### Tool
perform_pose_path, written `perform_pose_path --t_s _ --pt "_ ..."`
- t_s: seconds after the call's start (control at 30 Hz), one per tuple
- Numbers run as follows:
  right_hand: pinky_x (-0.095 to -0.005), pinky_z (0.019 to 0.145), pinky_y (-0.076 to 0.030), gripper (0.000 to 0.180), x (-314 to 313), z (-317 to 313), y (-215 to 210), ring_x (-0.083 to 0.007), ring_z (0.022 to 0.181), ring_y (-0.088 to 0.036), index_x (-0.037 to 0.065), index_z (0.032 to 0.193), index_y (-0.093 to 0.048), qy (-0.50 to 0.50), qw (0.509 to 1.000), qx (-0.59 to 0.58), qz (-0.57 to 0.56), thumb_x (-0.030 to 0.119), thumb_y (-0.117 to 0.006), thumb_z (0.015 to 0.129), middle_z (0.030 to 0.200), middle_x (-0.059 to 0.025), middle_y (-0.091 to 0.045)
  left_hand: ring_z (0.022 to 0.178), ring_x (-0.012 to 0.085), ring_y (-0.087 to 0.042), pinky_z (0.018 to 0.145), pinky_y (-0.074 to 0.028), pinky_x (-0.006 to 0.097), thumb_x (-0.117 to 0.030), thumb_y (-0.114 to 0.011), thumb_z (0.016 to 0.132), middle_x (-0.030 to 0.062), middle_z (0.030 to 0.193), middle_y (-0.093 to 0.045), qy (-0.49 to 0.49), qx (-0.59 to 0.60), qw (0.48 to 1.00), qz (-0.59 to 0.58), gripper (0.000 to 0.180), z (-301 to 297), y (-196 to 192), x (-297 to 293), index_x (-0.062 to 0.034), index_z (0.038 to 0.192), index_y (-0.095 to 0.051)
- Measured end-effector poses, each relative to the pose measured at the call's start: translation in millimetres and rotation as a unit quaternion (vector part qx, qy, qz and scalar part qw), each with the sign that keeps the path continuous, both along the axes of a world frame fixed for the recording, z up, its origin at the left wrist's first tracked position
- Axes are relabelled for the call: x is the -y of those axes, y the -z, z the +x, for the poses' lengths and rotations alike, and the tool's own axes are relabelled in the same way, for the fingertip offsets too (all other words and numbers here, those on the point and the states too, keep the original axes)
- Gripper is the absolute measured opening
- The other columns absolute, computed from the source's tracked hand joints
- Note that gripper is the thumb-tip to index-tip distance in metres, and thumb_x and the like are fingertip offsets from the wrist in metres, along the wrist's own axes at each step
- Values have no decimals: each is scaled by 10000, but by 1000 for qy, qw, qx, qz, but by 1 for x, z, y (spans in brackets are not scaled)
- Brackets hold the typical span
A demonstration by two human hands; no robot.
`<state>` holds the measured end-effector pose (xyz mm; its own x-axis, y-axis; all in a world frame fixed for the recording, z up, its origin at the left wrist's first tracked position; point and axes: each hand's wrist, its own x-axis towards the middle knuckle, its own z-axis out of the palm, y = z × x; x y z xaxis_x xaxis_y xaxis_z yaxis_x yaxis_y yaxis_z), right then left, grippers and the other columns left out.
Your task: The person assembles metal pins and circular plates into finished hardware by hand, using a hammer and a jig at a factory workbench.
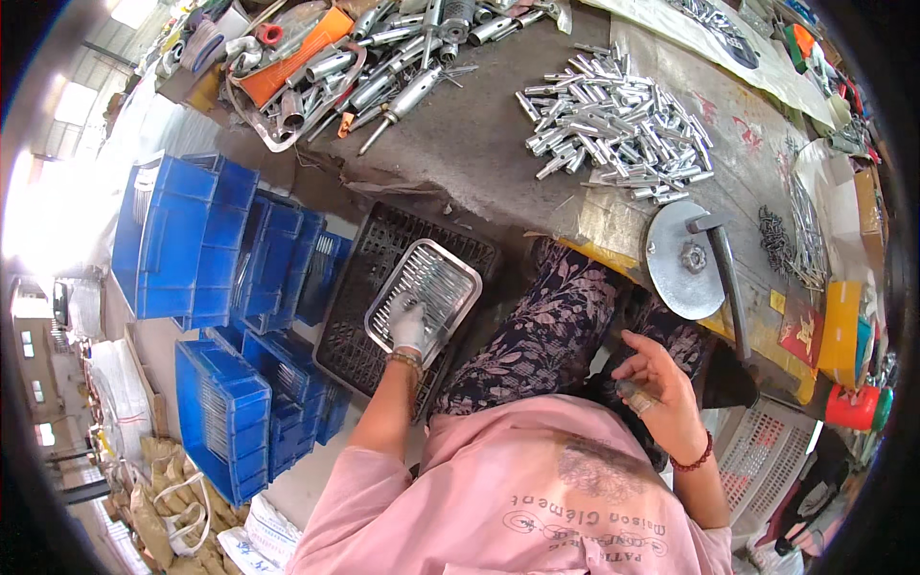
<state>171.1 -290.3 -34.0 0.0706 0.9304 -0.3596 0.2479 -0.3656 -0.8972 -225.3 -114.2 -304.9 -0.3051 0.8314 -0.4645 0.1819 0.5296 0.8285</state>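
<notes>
My left hand (408, 328), in a pale glove, reaches down into a shallow metal tray (471, 299). Thin silvery metal rods (436, 283) lie in that tray, under and around my fingertips. The fingertips blend in with the rods, so whether they grip any is unclear. The tray rests on a black plastic crate (335, 331) to the left of my legs. My right hand (666, 398) hovers above my lap, bare but for wrappings on its digits. Its fingers are loosely bent and apart, with nothing visible between them. A round metal plate with a lever (682, 259) on the table edge is nearest to it.
A heap of short metal tubes (618, 125) lies on the worktable (479, 144). Larger metal tools (412, 101) crowd its far left. Stacked blue bins (187, 244) holding rods stand at left. A grey plastic basket (767, 455) sits at lower right, below a red container (851, 407).
</notes>
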Motion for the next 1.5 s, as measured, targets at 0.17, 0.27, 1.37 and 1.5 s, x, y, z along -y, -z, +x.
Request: perform_pose_path --t_s 0.17,0.27,1.37,1.5 --pt "-284 844 -543 728 -6 -5 -1 -136 956 -672 87 1578 -549 -22 1000 -8 2 -112 -733 902 1104 -57 -750 1133 271 -697 1030 -537 369 -9 -733 921 162 1237 -725 -3 -111 993 46 511 -44 50 -14 58 1409 -598" --pt "-289 853 -554 731 -3 -1 0 -140 961 -685 87 1576 -550 -3 1000 9 1 -113 -733 897 1100 -64 -752 1116 271 -697 1019 -540 376 -18 -740 923 169 1228 -723 24 -136 989 54 509 -6 29 -29 60 1406 -601" --pt "-401 900 -609 380 37 95 -59 -309 1022 -759 66 1260 -767 115 952 207 196 52 -767 881 1124 -141 -775 927 190 -666 883 -537 318 -3 -719 953 82 1113 -735 366 -205 815 399 273 208 -283 -104 -7 1226 -732" --pt "-427 897 -608 322 31 182 -43 -335 1032 -745 83 1145 -772 290 808 484 172 43 -798 826 1103 -119 -748 946 145 -669 856 -549 317 44 -725 912 49 1074 -736 438 -79 804 395 278 226 -299 -65 -10 1183 -750"
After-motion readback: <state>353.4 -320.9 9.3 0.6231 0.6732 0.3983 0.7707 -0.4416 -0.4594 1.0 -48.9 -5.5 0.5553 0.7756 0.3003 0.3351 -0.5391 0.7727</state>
